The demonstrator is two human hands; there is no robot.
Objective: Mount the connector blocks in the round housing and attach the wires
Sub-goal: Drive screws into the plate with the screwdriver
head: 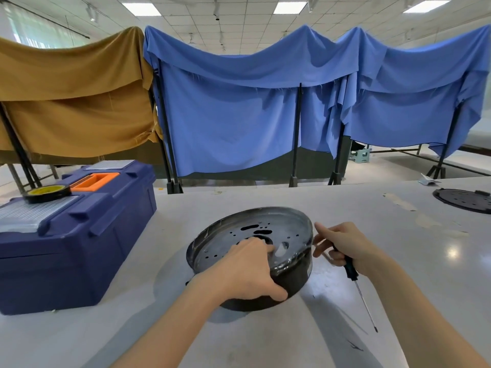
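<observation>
The left hand [249,266] is gripping the near rim of the housing [233,232], with the thumb lying on the dark outer wall and the fingers reaching inside onto the perforated plate. The housing is sitting on the surface [265,341] right under that hand and is looking somewhat tipped. A small white piece [280,252] is lying inside just beyond the left fingertips; I cannot tell what it is.

The right hand [345,245] is hovering just right of the housing, clasping a screwdriver [350,269] by its handle. The shaft is pointing back toward the person. The forefinger is stretching toward the housing wall, but I cannot tell whether it is touching.

Well to the left of the left hand, a toolbox [79,235] is standing with a tape roll [47,192] lying on its lid. Far to the right of the right hand, a black disc [465,200] is lying on the surface. Beyond both hands, blue cloth [239,115] and tan cloth [74,96] are hanging over frames.
</observation>
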